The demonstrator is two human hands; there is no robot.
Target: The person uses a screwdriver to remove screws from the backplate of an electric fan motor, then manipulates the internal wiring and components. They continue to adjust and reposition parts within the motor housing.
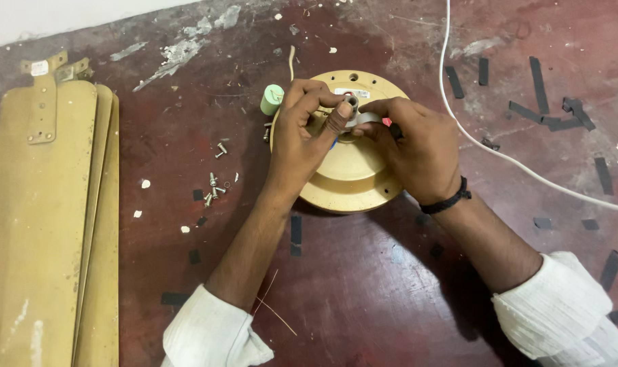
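A round gold fan motor housing lies flat on the dark red floor. From its middle rises a short metal shaft. My left hand wraps around the shaft from the left, thumb pressed against it. My right hand comes in from the right and pinches a white strip of tape at the shaft. A bit of red and blue wire shows between my fingers. A black band sits on my right wrist.
Stacked gold fan blades lie at the left. Several loose screws rest between the blades and the motor. A small green cylinder stands beside the housing. A white cable crosses the right side, among scattered black tape strips.
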